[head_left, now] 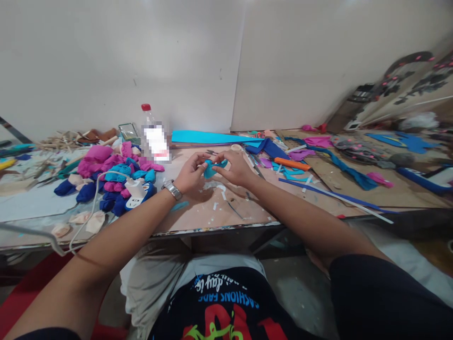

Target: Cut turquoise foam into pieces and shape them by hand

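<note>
A small piece of light-blue fabric (210,171) is pinched between my two hands above the middle of the table. My left hand (192,171), with a metal watch at its wrist, is closed on the fabric's left side. On the other side my right hand (234,167) grips it with thumb and fingers, which partly cover it. Beneath the hands the tabletop (198,212) bears small white and blue scraps and a dark thin strip. A roll of tape (236,148) lies just behind my right hand.
Left of me lie bunched pink and blue fabric pieces (95,160) and a power strip (136,200) with a white cord. A red-capped bottle (146,115) stands behind. On the right are an orange-handled tool (292,164), long strips and cardboard (354,191).
</note>
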The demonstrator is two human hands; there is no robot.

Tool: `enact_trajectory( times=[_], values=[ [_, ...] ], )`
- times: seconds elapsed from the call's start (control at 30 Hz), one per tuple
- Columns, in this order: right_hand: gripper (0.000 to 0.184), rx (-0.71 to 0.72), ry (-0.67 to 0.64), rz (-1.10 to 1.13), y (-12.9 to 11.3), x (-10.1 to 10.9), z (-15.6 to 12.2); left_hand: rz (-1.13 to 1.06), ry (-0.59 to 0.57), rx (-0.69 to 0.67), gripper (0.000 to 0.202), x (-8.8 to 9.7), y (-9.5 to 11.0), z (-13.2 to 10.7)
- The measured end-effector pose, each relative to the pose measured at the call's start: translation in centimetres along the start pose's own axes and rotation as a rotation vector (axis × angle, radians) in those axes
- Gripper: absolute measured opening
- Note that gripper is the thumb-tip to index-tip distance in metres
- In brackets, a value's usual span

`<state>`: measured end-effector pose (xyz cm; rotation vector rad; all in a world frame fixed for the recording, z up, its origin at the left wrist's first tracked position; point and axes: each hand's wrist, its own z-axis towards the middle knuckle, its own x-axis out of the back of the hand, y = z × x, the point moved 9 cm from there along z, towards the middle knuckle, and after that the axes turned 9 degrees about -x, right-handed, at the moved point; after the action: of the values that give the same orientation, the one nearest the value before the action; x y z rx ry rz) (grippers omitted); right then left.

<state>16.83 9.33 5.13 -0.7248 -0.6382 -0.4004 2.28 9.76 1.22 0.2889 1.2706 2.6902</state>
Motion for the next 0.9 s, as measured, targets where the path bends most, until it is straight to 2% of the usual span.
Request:
enact_trajectory(
  times=[0.3,0.5,0.6,0.73,0.9],
  values=[
    [0.019,0.008,-0.017,-0.021,-0.1,-0.2,0.1,0.055,-0.02,-0.003,0.032,-0.1,0.2,-0.1],
    [0.02,0.011,0.023,0.018,0.0,0.0,0.0,-0.006,-0.032,0.001,0.039,-0.7,0.5,0.1],
    [0.027,0.043,0.039,0.042,-0.4,0.3,0.0,-0.079,-0.048,0.041,0.047,-1.0,0.2,-0.2],
    [0.036,0.134,-0.039,0.028,-1.4,-0.3,-0.2,-0.094,-0.068,0.133,0.062,-1.2,-0.5,-0.8],
    [0.031,0.143,-0.063,0.035,-1.4,-0.7,-0.3,-0.049,-0.095,0.106,0.056,-1.6,0.2,-0.9]
  ],
)
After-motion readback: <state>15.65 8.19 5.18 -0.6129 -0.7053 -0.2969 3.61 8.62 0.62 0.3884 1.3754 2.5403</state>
